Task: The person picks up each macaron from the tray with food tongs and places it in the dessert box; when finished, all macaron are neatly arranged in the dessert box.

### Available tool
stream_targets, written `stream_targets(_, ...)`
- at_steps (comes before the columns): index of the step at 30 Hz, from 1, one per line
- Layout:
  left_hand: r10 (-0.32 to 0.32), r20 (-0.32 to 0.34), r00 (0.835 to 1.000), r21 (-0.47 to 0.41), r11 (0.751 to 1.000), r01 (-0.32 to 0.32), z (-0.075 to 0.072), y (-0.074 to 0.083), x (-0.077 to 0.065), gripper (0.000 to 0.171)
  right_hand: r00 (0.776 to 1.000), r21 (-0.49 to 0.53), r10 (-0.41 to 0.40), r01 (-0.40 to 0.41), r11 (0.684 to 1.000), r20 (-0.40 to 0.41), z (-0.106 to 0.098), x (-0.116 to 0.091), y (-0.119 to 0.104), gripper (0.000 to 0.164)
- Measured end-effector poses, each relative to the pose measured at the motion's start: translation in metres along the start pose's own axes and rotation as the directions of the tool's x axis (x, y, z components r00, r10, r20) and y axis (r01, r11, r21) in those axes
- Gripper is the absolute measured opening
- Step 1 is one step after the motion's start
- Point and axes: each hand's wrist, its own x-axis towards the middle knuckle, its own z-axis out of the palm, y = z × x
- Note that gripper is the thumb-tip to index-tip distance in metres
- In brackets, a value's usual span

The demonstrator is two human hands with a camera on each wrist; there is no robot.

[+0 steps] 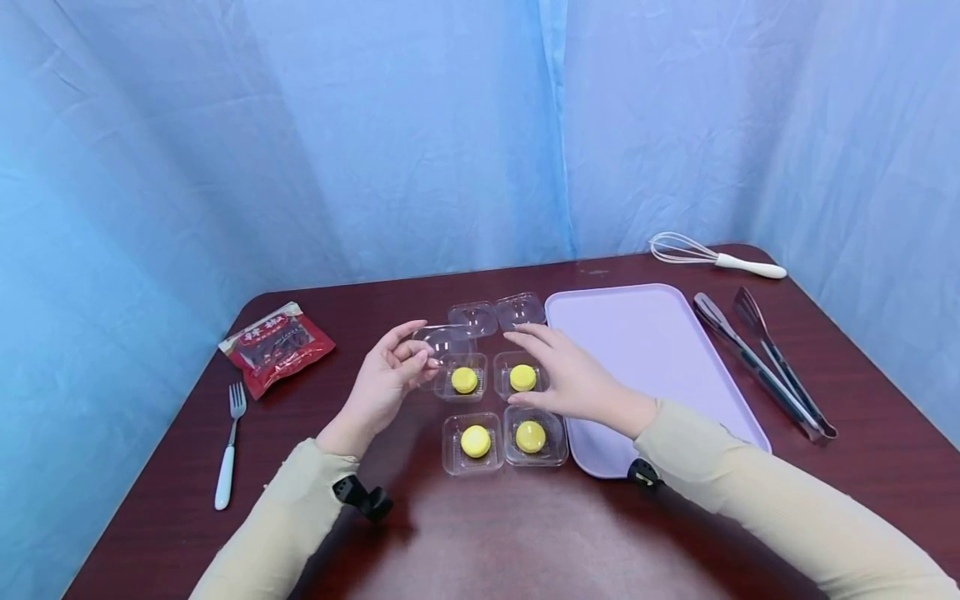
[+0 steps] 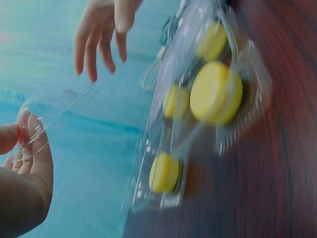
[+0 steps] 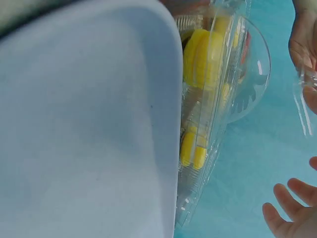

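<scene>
Plastic lid (image 1: 452, 340) pinched in left hand (image 1: 379, 377) looks faint.

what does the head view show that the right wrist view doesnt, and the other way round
Only the head view: the fork, the whisk and the tongs. Only the right wrist view: a close, edge-on look at yellow macarons. Both: the left hand holding a clear lid, the right hand, clear containers and the pale tray.
</scene>
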Motion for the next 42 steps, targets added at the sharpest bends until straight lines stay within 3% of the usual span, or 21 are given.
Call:
stream_targets(13, -0.069, 0.054, 0.996, -0.1, 0.992, 0.074, 0.036, -0.004, 0.0, 0.048, 1.0, 0.016, 0.001, -0.001, 1.0, 0.006, -0.001, 0.004, 0.001, 0.088)
stream_targets(21, -0.075, 0.081, 0.994, -0.097, 0.992, 0.083, 0.051, -0.009, 0.002, 0.048, 0.993, -0.018, -0.11, 0.109, 0.994, -0.05, 0.001, 0.002, 0.004, 0.085)
stream_targets(29, -0.081, 0.097, 0.992, -0.105, 0.99, 0.091, 0.055, -0.01, 0.002, 0.049, 0.978, -0.033, -0.176, 0.173, 0.984, -0.109, 0.004, 0.002, 0.005, 0.082)
stream_targets(37, -0.069, 0.046, 0.997, 0.033, 0.997, 0.067, 0.051, -0.011, 0.001, 0.053, 0.981, -0.026, -0.167, 0.165, 0.986, -0.098, 0.004, 0.002, 0.004, 0.081)
stream_targets(42, -0.028, 0.071, 0.997, 0.238, 0.971, 0.01, 0.046, -0.012, -0.004, 0.064, 0.986, -0.017, -0.149, 0.148, 0.989, -0.071, 0.004, 0.002, 0.001, 0.081)
